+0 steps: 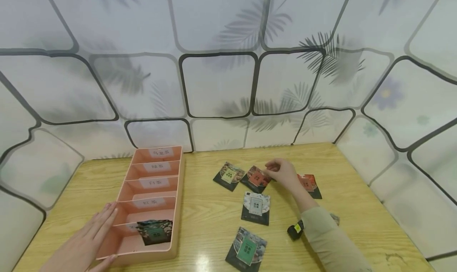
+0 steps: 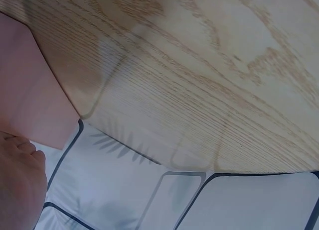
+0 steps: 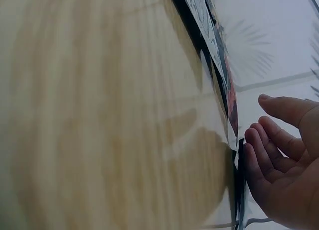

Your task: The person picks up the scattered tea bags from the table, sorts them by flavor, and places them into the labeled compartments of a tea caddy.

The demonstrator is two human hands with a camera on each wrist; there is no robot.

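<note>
My left hand (image 1: pixel 85 240) lies with extended fingers along the left side of a pink divided box (image 1: pixel 179 192). Dark sachets with green labels (image 1: pixel 155 233) stand in its nearest compartment. In the head view, my right hand (image 1: pixel 283 174) is at the right edge of a red-labelled sachet (image 1: pixel 256 178) on the table. The right wrist view shows that hand's thumb (image 3: pixel 279 106) apart from its loosely bent fingers, with nothing between them. Left of the red-labelled sachet lies a yellow-green-labelled one (image 1: pixel 229 176); a white-labelled one (image 1: pixel 256 207) lies nearer me.
A green-labelled sachet (image 1: pixel 247 250) lies near the front of the wooden table (image 1: pixel 207 208). Right of my right hand is another red sachet (image 1: pixel 310 185). A black packet with a yellow label (image 1: pixel 295 230) sits beside my right sleeve, which partly covers something behind it. Patterned cloth walls (image 1: pixel 217 85) surround the table.
</note>
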